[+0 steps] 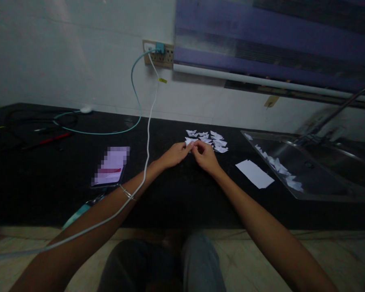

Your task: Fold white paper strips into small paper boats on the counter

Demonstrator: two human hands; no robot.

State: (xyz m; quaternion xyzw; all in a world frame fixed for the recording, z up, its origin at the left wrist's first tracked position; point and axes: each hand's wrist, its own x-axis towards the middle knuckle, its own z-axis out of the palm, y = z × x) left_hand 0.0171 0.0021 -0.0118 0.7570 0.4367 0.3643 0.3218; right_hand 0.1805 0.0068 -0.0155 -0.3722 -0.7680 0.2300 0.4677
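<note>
Above the dark counter, my left hand [177, 155] and my right hand [206, 157] meet at the fingertips. Both are closed in a pinch on a piece of folded white paper [188, 140], mostly hidden by the fingers. Just behind and to the right of them, several small white paper boats [219, 143] stand in loose rows. A flat stack of white paper sheets [255, 173] lies to the right of my right hand.
A steel sink [322, 178] with a faucet [307, 138] is at the right; more folded white papers [278, 165] line its left rim. A phone [112, 166] lies at the left. One white cable [148, 138] hangs from the wall socket [166, 56] across my left forearm.
</note>
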